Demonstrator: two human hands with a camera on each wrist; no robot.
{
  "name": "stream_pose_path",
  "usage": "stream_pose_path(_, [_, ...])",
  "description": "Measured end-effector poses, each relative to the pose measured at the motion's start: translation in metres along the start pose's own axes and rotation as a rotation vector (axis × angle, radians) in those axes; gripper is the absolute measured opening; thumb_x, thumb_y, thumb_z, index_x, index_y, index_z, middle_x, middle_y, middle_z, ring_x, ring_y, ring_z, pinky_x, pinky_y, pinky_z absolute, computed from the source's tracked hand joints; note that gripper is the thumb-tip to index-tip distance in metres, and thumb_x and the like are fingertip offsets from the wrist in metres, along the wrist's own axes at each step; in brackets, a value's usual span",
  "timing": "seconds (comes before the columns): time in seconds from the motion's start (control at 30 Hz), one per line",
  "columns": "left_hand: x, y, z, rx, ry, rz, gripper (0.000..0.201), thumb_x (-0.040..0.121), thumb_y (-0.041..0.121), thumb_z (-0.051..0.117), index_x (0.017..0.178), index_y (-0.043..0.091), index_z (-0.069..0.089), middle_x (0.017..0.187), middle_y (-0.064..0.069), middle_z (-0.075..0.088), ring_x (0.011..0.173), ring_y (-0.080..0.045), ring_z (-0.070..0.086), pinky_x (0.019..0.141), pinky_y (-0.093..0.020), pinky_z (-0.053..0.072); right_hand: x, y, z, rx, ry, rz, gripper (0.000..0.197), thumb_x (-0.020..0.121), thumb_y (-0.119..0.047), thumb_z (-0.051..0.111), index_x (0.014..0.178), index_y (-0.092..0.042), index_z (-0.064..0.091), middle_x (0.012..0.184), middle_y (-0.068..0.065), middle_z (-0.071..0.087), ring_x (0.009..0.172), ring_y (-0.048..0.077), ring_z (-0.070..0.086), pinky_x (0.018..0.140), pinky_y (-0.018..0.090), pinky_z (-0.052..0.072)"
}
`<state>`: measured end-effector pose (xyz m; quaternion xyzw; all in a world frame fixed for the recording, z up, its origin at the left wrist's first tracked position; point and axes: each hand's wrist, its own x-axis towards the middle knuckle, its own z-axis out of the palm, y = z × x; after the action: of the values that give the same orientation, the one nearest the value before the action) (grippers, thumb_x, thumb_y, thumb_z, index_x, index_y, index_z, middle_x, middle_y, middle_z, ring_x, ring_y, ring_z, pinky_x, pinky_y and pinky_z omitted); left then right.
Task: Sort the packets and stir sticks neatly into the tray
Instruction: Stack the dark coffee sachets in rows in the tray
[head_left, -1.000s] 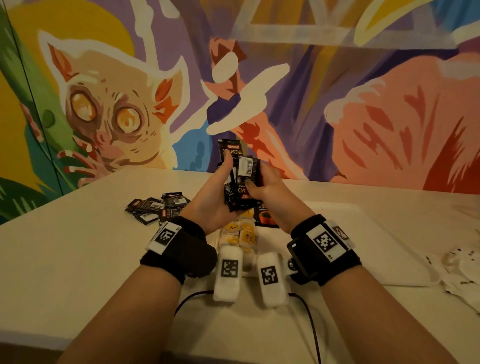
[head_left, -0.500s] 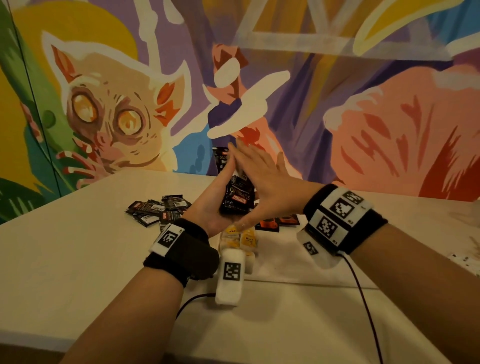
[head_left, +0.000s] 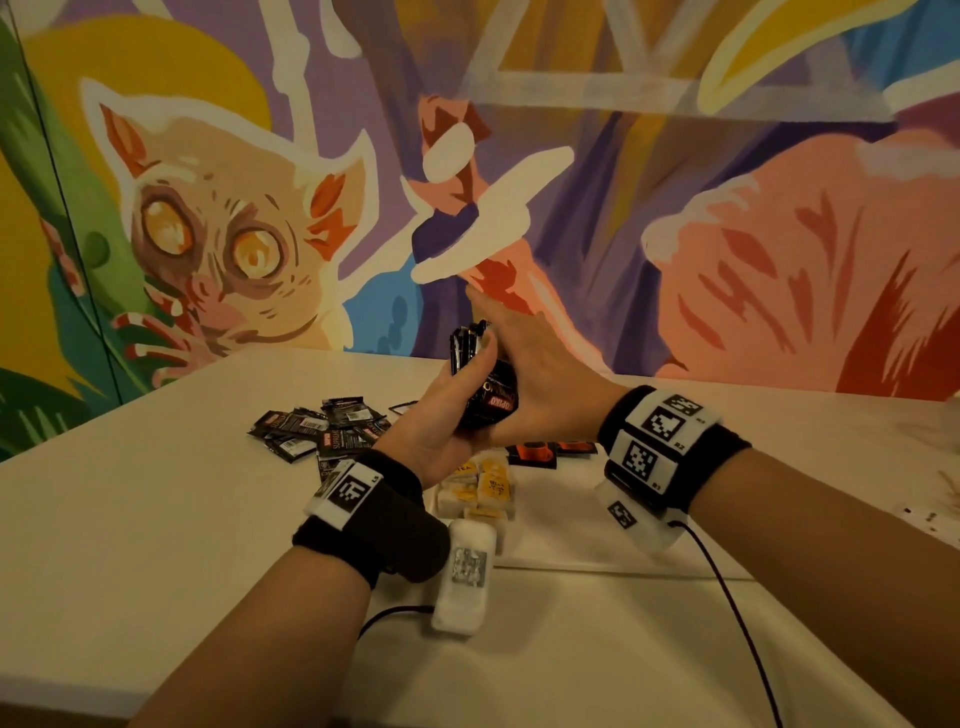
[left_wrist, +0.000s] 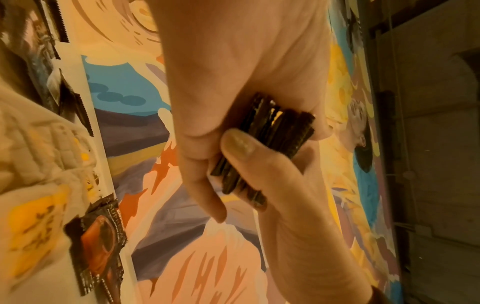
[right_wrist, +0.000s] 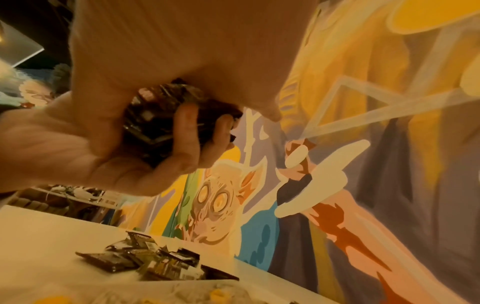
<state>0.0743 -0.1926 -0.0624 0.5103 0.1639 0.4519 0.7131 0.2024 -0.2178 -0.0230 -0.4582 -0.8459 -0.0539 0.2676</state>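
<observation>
**Stack of black packets squared between both hands**

Our left hand (head_left: 441, 410) grips a stack of black foil coffee packets (head_left: 485, 387) above the white tray (head_left: 571, 525) on the cream desk (head_left: 130, 519); our right hand (head_left: 535, 374), fingers straight, presses flat against it. Loose black packets (head_left: 322, 428) lie left.

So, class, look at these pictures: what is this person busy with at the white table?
The person is squaring up a bundle of black coffee packets. The left hand grips the bundle from below, held up above the table, while the right hand presses flat against its side with straight fingers. A loose pile of black packets still lies on the white table. The flat white tray already holds yellow and white sachets and some orange-printed black packets.
</observation>
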Motion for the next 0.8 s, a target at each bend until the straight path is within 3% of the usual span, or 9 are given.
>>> stream_pose_path(0.07, [0.0009,-0.0008,-0.0007,-0.028,-0.015,0.024,0.061,0.078,0.044,0.058,0.135,0.024,0.048,0.130,-0.008,0.060,0.119,-0.024,0.058,0.095,-0.043,0.050,-0.0011,-0.0030,-0.0002,0.034,0.027,0.005,0.115,0.058,-0.034,0.080,0.149,-0.014,0.012,0.142,0.008,0.035,0.136,0.026,0.029,0.111,0.056,0.023])
stream_pose_path(0.13, [0.0009,-0.0010,-0.0011,-0.026,-0.006,0.059,0.062,0.079,0.041,0.059,0.137,0.024,0.045,0.130,-0.008,0.059,0.118,-0.024,0.058,0.096,-0.044,0.050,-0.0021,-0.0053,0.0029,0.003,0.037,0.001,0.118,0.056,-0.039,0.075,0.149,-0.015,0.008,0.148,0.008,0.028,0.142,0.029,0.019,0.112,0.061,0.011])
stream_pose_path(0.2, [0.0006,-0.0011,0.0002,-0.006,0.014,0.078,0.064,0.076,0.041,0.060,0.136,0.024,0.046,0.128,-0.007,0.061,0.116,-0.023,0.060,0.097,-0.044,0.048,-0.0023,-0.0066,0.0062,-0.019,0.031,-0.008,0.123,0.055,-0.044,0.077,0.150,-0.015,0.004,0.149,0.007,0.027,0.142,0.027,0.019,0.113,0.062,0.005])
stream_pose_path(0.33, [0.0004,-0.0014,0.0018,-0.036,0.001,0.063,0.064,0.076,0.040,0.060,0.135,0.021,0.047,0.130,-0.009,0.060,0.119,-0.024,0.058,0.100,-0.043,0.046,-0.0012,-0.0077,0.0025,0.046,0.057,-0.004,0.115,0.056,-0.028,0.085,0.148,-0.010,0.017,0.138,0.010,0.040,0.127,0.023,0.039,0.109,0.048,0.030])
stream_pose_path(0.43, [0.0000,-0.0002,0.0010,-0.020,-0.002,0.051,0.063,0.078,0.042,0.059,0.136,0.021,0.046,0.131,-0.010,0.059,0.119,-0.025,0.057,0.102,-0.045,0.044,-0.0021,-0.0050,0.0047,-0.008,0.070,-0.030,0.117,0.054,-0.039,0.079,0.148,-0.011,0.015,0.140,0.010,0.037,0.134,0.029,0.031,0.110,0.058,0.022])
stream_pose_path(0.5, [-0.0007,0.0000,0.0016,-0.006,0.006,0.051,0.064,0.077,0.042,0.059,0.136,0.021,0.046,0.130,-0.010,0.059,0.118,-0.025,0.058,0.101,-0.045,0.044,-0.0015,-0.0043,0.0059,-0.003,0.040,-0.020,0.120,0.056,-0.038,0.081,0.149,-0.012,0.010,0.143,0.008,0.034,0.135,0.026,0.029,0.112,0.055,0.020])
stream_pose_path(0.6, [-0.0012,0.0005,0.0041,-0.027,0.020,0.042,0.067,0.074,0.045,0.060,0.136,0.022,0.047,0.130,-0.009,0.060,0.117,-0.023,0.059,0.097,-0.041,0.048,-0.0010,-0.0062,0.0028,0.030,0.027,-0.020,0.114,0.059,-0.024,0.083,0.149,-0.011,0.014,0.139,0.010,0.040,0.126,0.022,0.040,0.109,0.040,0.032])
stream_pose_path(0.7, [-0.0020,0.0033,0.0032,-0.081,0.020,0.003,0.066,0.073,0.053,0.057,0.131,0.023,0.053,0.128,-0.007,0.062,0.118,-0.021,0.059,0.098,-0.039,0.047,-0.0011,-0.0073,0.0034,-0.025,0.068,-0.056,0.110,0.059,-0.033,0.078,0.147,-0.007,0.018,0.134,0.014,0.044,0.124,0.027,0.042,0.108,0.046,0.033])
stream_pose_path(0.8, [-0.0033,0.0068,-0.0010,-0.105,-0.012,-0.019,0.051,0.076,0.049,0.055,0.120,0.023,0.061,0.118,-0.004,0.067,0.109,-0.019,0.064,0.091,-0.037,0.050,-0.0002,-0.0055,0.0046,-0.063,0.076,-0.084,0.109,0.059,-0.045,0.066,0.148,-0.008,0.015,0.137,0.011,0.042,0.128,0.026,0.039,0.109,0.051,0.027])
